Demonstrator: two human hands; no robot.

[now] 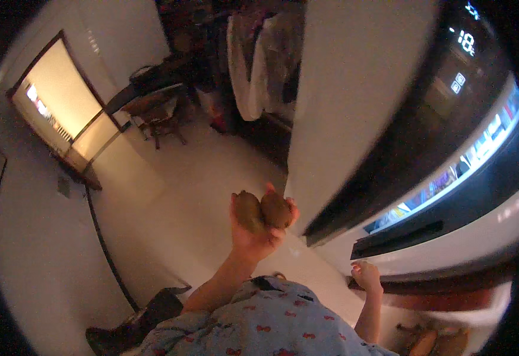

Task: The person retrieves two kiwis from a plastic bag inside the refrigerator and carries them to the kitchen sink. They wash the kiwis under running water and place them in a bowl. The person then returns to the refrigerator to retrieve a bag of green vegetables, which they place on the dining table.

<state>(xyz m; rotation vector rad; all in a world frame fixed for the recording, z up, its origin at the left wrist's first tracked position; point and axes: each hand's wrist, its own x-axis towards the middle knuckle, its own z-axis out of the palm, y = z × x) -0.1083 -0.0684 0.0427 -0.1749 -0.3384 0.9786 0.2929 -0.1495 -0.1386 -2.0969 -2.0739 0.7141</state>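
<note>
My left hand (255, 242) is raised in front of me, palm up, with its fingers curled around two kiwifruit. The left kiwifruit (248, 212) and the right kiwifruit (275, 210) sit side by side in it, brown-green and rounded. On the right, my right hand (366, 276) has its fingers bent beside the edge of a refrigerator (442, 260). Whether those fingers grip that edge is not clear. Through a gap in the refrigerator, a brightly lit interior (446, 182) shows packed items. A dark panel (437, 93) above it carries a glowing display.
Pale floor (188, 191) stretches ahead. Light clothing (259, 66) hangs at the back, near a small wooden stool (163, 124). A lit doorway (59, 93) stands at the far left. Beside my left arm lies a dark object (148, 311), too dim to identify.
</note>
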